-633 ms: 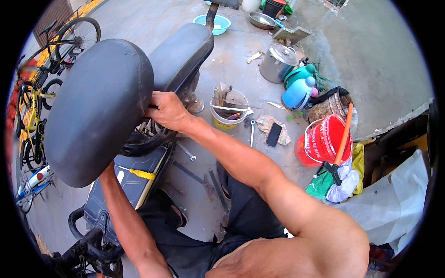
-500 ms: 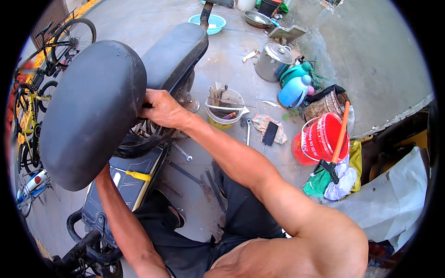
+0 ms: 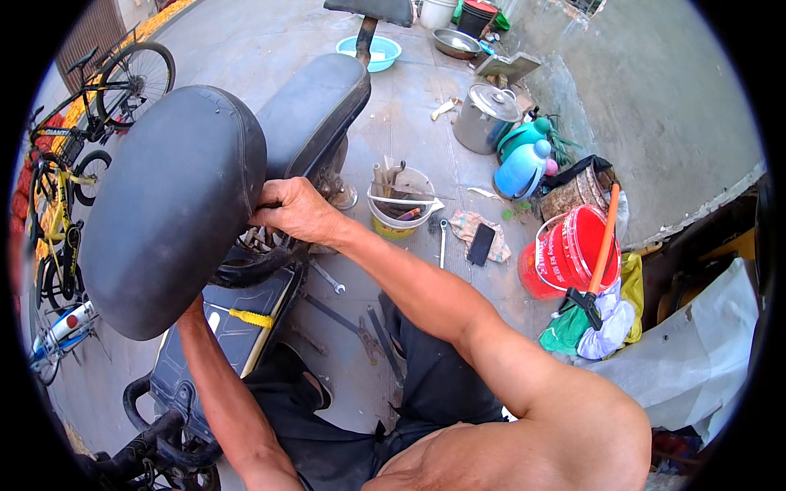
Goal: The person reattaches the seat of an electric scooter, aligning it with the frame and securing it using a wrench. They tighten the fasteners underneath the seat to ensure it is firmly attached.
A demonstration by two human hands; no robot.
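A black padded scooter seat [image 3: 168, 209] is tipped up in front of me, over the scooter's footboard [image 3: 184, 368]. My left hand [image 3: 193, 308] reaches under its lower edge, and the seat hides the fingers. At the seat's right edge, my right hand [image 3: 291, 209] is closed with bent fingers. Its fingertips go in by the underside, and what they grip is hidden. Behind it stretches a longer black rear seat [image 3: 315, 102]. A yellow-handled screwdriver [image 3: 251, 317] rests on the footboard. A wrench [image 3: 327, 277] lies just beyond, below my right forearm.
Pliers [image 3: 366, 340] lie on the ground near my feet. Farther off stand a tool bucket [image 3: 393, 221], a second wrench [image 3: 443, 243] and a phone [image 3: 481, 244] on a cloth. A red bucket [image 3: 544, 266] is at right, beside an orange-handled tool [image 3: 607, 237]. Bicycles [image 3: 61, 196] line the left.
The seat has shifted slightly to the right, its left edge most. My left forearm has moved a little right with it. My right hand keeps its place at the seat's edge.
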